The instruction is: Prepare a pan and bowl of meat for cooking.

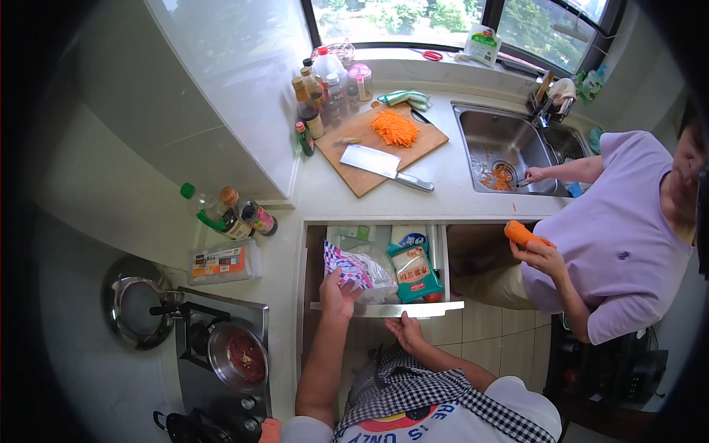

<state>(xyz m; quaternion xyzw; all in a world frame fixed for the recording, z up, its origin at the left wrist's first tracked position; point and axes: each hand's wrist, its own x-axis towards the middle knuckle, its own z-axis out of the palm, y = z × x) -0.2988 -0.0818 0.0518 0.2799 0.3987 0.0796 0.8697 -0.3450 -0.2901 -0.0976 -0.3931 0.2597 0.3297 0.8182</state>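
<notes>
An open drawer (388,309) is pulled out below the counter in front of me. My left hand (338,296) is over its left side and holds the near edge of a plastic bag (349,266) with a pink, blue and white checked print. Beside that bag lies a teal and cream packet (415,272) bearing writing, with a blue and white package (411,237) behind it. The fingers of my right hand (409,333) grip the drawer's metal front edge from the near side. What lies beneath the bags is hidden.
A cleaver (371,160) and shredded carrot (394,128) lie on a wooden cutting board (354,180). At right, a person (609,232) holds a carrot (520,233) and reaches into the sink (487,133). A pan (217,354) with red meat sits on the stove (194,387).
</notes>
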